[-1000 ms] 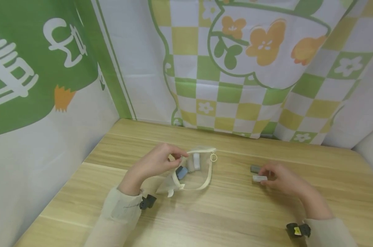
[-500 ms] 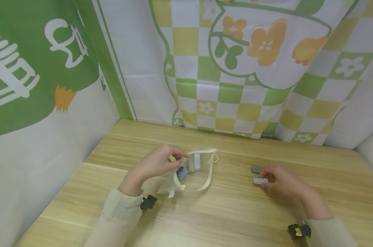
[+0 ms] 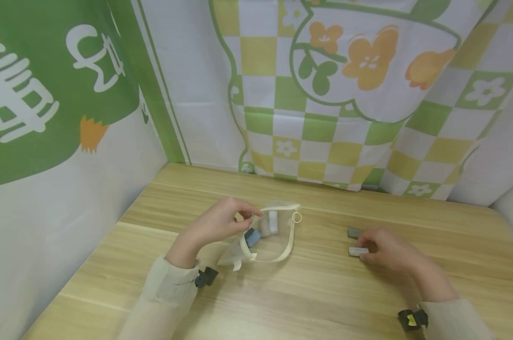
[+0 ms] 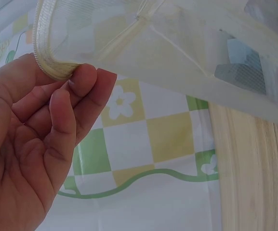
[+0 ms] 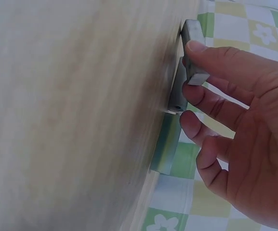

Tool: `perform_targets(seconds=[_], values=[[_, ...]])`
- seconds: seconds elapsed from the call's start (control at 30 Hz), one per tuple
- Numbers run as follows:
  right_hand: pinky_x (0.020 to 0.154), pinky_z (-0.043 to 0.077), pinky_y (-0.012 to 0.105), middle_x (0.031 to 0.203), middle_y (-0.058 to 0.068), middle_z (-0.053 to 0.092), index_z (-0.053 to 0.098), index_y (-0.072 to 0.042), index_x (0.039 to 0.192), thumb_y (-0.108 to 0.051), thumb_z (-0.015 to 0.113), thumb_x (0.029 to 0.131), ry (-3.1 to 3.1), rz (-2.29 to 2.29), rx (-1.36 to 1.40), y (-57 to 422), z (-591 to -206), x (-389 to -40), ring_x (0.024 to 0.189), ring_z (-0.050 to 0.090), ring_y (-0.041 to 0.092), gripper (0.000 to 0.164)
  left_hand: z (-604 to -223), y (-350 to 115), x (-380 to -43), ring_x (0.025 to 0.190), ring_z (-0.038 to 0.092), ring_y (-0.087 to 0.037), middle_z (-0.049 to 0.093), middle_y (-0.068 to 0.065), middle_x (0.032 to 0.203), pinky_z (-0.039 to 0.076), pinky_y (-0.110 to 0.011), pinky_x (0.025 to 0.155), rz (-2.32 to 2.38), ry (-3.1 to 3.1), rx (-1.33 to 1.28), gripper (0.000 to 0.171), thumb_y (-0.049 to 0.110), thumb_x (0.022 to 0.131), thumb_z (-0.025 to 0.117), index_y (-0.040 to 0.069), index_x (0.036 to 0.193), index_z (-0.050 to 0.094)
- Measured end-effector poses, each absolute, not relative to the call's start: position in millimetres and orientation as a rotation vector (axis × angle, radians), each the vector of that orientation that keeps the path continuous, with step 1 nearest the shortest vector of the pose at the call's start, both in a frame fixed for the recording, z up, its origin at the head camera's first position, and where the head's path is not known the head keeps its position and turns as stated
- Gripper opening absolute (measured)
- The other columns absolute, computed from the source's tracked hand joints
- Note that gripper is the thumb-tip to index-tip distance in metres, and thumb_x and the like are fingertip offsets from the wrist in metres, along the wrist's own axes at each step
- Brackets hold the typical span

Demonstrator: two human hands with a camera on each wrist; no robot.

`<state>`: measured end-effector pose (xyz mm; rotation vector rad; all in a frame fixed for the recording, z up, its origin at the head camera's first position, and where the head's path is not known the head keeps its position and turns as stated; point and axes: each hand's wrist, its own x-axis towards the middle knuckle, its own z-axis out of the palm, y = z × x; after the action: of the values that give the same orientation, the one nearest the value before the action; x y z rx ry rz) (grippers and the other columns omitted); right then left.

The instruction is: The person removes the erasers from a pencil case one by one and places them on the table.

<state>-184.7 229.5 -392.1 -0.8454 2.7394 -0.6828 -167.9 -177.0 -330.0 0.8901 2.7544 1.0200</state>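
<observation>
Pouch (image 3: 291, 242) gapes just below the frame's centre, its rim pinched by the left hand (image 3: 219, 223), and tabletop (image 3: 320, 264) stretches between it and the right hand (image 3: 390, 249) at lower right, the back edge running along the curtain (image 3: 315, 151). The right hand, fingers loosely curled, pinches a pale block (image 3: 357, 251), now slightly farther below the grey block (image 3: 353, 233) than a second ago; the left hand's pinch looks unchanged.

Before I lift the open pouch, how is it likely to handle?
The translucent pouch looks floppy: its thin wall shows creases in the left wrist view. Its mouth gapes, so the blue item inside could slide out if tipped.
</observation>
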Motion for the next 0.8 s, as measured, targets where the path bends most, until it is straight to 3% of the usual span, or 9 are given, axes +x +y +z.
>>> perform_targets(seconds=[0.27,0.8], values=[[0.08,0.05,0.032,0.095,-0.006,0.066,0.069,-0.014,0.094,-0.017,0.079,0.081,2.764,-0.605,-0.836,226.7,-391.1,-184.7,0.091,0.058,0.012,0.016,-329.0,-176.8,-167.5,0.072,0.055,-0.013,0.074,-0.007,0.096,0.039,-0.018,0.053,1.012,2.756,0.877,0.027,0.003,0.091,0.061,0.003,0.116,0.073],[0.071,0.05,0.024,0.089,-0.006,0.064,0.068,-0.012,0.095,-0.015,0.077,0.082,2.68,-0.685,-0.852,228.5,-394.9,-182.8,0.082,0.056,0.006,0.016,-329.8,-178.2,-166.9,0.073,0.057,-0.01,0.074,-0.006,0.096,0.04,-0.018,0.052,0.996,2.776,0.899,0.027,0.002,0.09,0.062,0.003,0.115,0.073]])
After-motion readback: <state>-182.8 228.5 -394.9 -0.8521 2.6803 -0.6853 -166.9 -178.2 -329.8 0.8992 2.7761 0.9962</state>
